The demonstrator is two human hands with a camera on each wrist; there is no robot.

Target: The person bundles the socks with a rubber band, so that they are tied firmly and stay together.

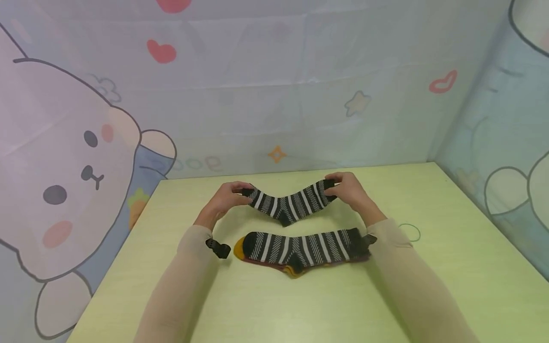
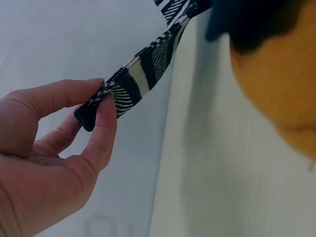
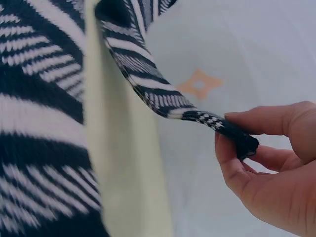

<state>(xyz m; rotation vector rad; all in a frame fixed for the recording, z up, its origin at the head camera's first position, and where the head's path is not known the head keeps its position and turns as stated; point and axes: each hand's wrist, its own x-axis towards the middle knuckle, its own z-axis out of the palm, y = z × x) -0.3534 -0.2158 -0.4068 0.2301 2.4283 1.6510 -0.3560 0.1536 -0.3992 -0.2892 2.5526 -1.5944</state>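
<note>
A black sock [image 1: 296, 205] with white stripes hangs between the two hands near the back of the table, its middle sagging at the heel. My left hand [image 1: 228, 197] pinches its toe end between thumb and fingers; the left wrist view shows that dark tip [image 2: 88, 116] in the fingertips. At the other end, my right hand [image 1: 349, 190] pinches the dark cuff [image 3: 242, 143]. In front of the held sock lies a flat stack of socks [image 1: 300, 247], a matching striped one on top, with mustard and maroon ones showing beneath at the edges.
A thin green loop [image 1: 411, 232] lies on the pale yellow-green table [image 1: 257, 309] right of the stack. Behind the table hangs a printed cloth [image 1: 257, 119] with hearts, stars and a cartoon animal, and it continues along both sides.
</note>
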